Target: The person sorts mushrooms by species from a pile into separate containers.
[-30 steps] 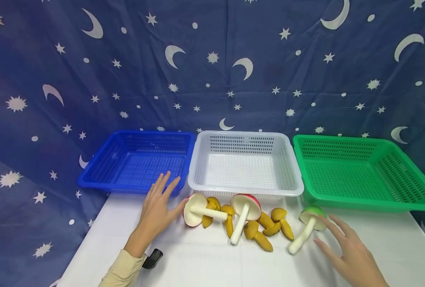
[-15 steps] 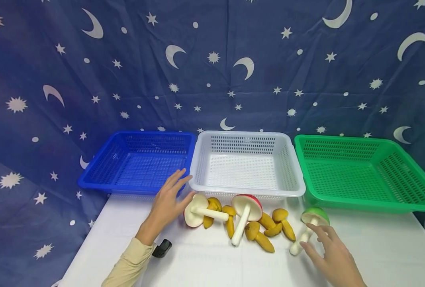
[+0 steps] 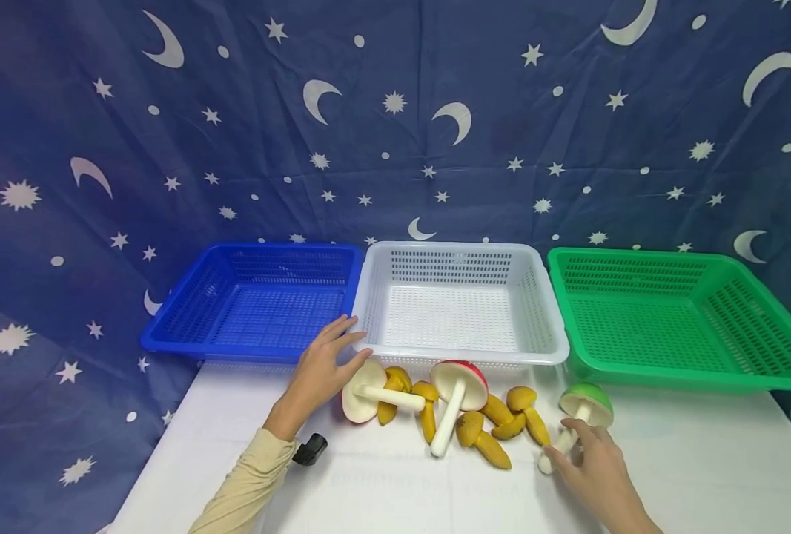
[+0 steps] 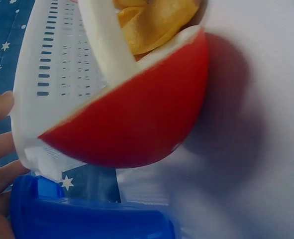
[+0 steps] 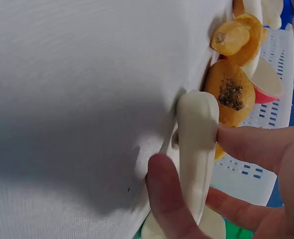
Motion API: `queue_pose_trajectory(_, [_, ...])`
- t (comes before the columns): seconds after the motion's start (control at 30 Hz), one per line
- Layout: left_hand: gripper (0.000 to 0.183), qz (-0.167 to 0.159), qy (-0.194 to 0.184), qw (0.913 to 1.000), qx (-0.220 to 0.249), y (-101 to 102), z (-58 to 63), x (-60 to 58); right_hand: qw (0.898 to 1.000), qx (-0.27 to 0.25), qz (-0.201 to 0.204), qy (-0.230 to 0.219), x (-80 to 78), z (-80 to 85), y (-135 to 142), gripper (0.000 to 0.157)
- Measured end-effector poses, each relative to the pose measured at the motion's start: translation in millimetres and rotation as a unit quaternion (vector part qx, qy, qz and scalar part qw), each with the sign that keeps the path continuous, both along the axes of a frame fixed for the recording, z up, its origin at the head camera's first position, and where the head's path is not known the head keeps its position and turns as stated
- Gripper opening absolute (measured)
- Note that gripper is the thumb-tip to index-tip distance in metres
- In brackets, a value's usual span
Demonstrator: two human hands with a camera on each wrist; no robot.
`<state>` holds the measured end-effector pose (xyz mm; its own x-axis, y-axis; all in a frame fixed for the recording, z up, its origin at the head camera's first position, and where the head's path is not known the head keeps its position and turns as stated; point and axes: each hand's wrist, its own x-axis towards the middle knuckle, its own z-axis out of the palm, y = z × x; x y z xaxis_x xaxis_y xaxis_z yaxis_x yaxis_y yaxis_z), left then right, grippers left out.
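Observation:
My right hand [image 3: 598, 467] is at the green-capped mushroom [image 3: 590, 397], which lies at the right end of a row on the white table. In the right wrist view, thumb and fingers close around its pale stem [image 5: 196, 132]. Fingers spread, my left hand [image 3: 322, 374] hovers beside the left red-capped mushroom [image 3: 357, 404], its fingertips near the white basket's left corner. That mushroom's red cap [image 4: 142, 109] fills the middle of the left wrist view. A second red-capped mushroom [image 3: 454, 400] lies among several small brown-yellow mushrooms [image 3: 491, 449].
Behind the row stand a blue basket [image 3: 248, 347], a white basket [image 3: 458, 356] and a green basket [image 3: 669, 380], side by side. A dark blue cloth [image 3: 395, 126] with moons and stars hangs behind them. A black device [image 3: 310, 449] sits at the left wrist.
My right hand has moved left onto the green-capped mushroom's stem and its fingers have closed around it. My left hand has drifted right toward the white basket's corner.

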<state>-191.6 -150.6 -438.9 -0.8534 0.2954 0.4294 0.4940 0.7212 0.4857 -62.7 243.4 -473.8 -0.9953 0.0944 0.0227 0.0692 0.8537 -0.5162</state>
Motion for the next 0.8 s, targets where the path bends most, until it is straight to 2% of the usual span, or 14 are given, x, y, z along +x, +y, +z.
queue_pose_trajectory(0.17, [0.036,0.0,0.022,0.9998,-0.001,0,-1.9,0.3,0.998,-0.043,-0.021,-0.035,-2.8,1.2,3,0.056])
queue_pose_trajectory(0.3, [0.036,-0.002,0.038,0.9993,-0.002,1,-3.4,-0.5,0.997,-0.062,-0.031,-0.039,-1.7,2.4,3,0.057])
queue_pose_trajectory(0.67, [0.036,-0.006,0.058,0.9983,-0.004,1,-4.3,-0.5,0.997,-0.069,-0.039,0.002,12.5,10.0,5,0.05])
queue_pose_trajectory(0.8, [0.036,-0.006,0.059,0.9982,-0.006,0,-6.1,-0.5,0.994,-0.078,-0.029,0.064,19.7,14.1,7,0.05])
